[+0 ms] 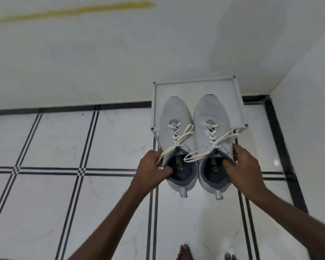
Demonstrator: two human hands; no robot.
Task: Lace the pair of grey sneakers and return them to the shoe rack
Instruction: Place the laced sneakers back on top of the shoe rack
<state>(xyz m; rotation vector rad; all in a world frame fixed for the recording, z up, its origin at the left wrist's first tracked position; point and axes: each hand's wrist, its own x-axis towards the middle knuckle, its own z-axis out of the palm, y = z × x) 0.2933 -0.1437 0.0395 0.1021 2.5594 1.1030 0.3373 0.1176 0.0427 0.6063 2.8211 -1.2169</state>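
Grey mesh sneakers with cream flat laces are both in the person's grasp, held side by side with toes pointing away, over a small white metal-framed shoe rack [195, 83] that stands in the corner where the white walls meet. The left sneaker [175, 117] is pinched at its collar by the left hand [152, 170], thumb inside the dark blue lining and fingers wrapped around the outer side. The right sneaker [211, 117] is gripped the same way by the right hand [245, 172], thumb tucked into the opening and fingers closed on the outside wall.

Both shoes look laced: the cream laces [178, 136] cross through every visible eyelet up to the tongue, and on each shoe the loose ends trail over the opening. Whether they are tied in a bow or merely threaded cannot be told. So the lacing part appears done.

What remains is the return. The toes overlap the rack's top shelf, reaching towards its back edge, while the heels and their pull tabs hang out past the front edge above the white tiled floor [64, 147] with black lines. Whether the soles already touch the shelf is not visible. By my reading, the shoes need setting fully onto the shelf and then letting go.
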